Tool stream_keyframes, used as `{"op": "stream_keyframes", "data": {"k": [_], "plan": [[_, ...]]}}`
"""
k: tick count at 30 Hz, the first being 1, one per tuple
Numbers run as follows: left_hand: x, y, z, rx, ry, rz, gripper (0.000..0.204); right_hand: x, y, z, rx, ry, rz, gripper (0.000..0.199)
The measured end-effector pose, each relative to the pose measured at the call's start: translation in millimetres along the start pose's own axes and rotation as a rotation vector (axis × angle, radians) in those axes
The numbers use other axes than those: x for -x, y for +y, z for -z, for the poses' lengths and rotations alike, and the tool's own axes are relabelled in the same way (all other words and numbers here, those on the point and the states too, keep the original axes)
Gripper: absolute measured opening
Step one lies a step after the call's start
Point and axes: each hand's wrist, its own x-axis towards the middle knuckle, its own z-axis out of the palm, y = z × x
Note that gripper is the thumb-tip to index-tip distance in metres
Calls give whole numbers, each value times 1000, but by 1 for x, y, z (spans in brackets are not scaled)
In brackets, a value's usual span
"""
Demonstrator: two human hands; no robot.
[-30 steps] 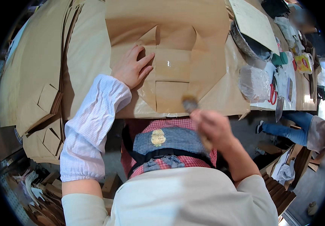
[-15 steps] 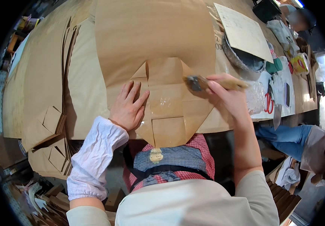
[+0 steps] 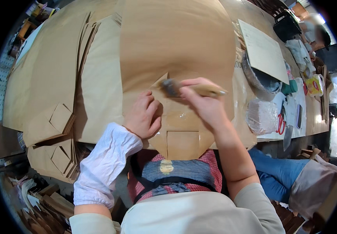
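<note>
A large brown paper bag (image 3: 176,43) lies on the table before me, its near end folded into flaps that hang a little over the edge. My right hand (image 3: 201,95) grips a paintbrush (image 3: 209,90) by its wooden handle. The blurred bristles are at the upper left of the folded end, by a small triangular fold. Wet, shiny patches show on the middle flap (image 3: 182,117). My left hand (image 3: 144,115) rests flat on the left side of the folded end, fingers loosely spread, holding nothing.
Stacks of folded paper bags (image 3: 51,78) lie on the left, some hanging past the edge. To the right are a bowl (image 3: 254,76) under a pale board (image 3: 264,50), a clear plastic-wrapped bundle (image 3: 262,116), red-handled scissors (image 3: 281,124) and a knife (image 3: 288,137). Someone in jeans (image 3: 272,171) is at the lower right.
My right hand has swept the brush leftward, from the right side of the folded end to its left. My left hand stays on the paper. The whole view has shifted slightly.
</note>
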Motion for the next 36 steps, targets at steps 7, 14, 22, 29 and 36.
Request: {"op": "stream_keyframes", "data": {"k": [7,14,22,29,36], "plan": [[1,-4,1,-53,-14,-36,39,-34,13,-19,354,7,126,8],[-2,2,-1,-29,-112,66,35,41,-56,79,739,6,563,32],[-3,7,-4,-120,-71,18,41,75,-25,250,1563,23,642,44],[-49,-12,18,12,-106,410,40,41,-9,116,891,-114,258,21],[-69,-20,31,-269,-497,328,12,-15,23,123,1095,-410,193,18]]}}
